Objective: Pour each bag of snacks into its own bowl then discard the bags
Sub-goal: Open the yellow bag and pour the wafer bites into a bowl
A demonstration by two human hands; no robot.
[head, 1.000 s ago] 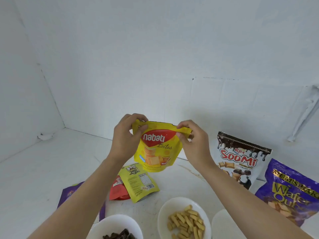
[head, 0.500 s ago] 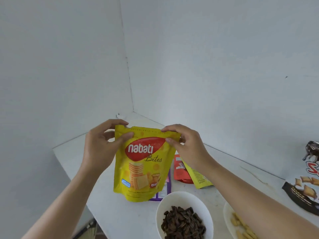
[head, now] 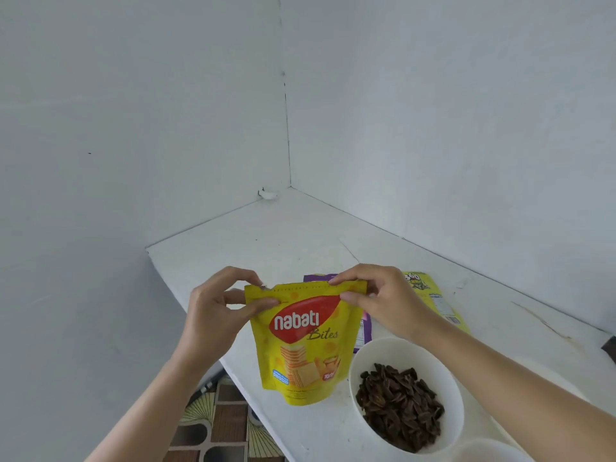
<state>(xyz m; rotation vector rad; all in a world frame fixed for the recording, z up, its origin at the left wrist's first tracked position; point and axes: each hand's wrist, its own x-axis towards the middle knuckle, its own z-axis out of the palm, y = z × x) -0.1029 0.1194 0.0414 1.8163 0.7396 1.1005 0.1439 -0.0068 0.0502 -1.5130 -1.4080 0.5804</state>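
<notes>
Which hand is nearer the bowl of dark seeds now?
Right. The right hand pinches the nabati bag at its top right corner, just beyond the bowl; the left hand pinches the top left corner, farther off across the bag.

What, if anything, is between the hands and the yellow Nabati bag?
Nothing visible. The left hand and right hand pinch the top corners of the Nabati bag, which is just left of the bowl of dark seeds.
</notes>
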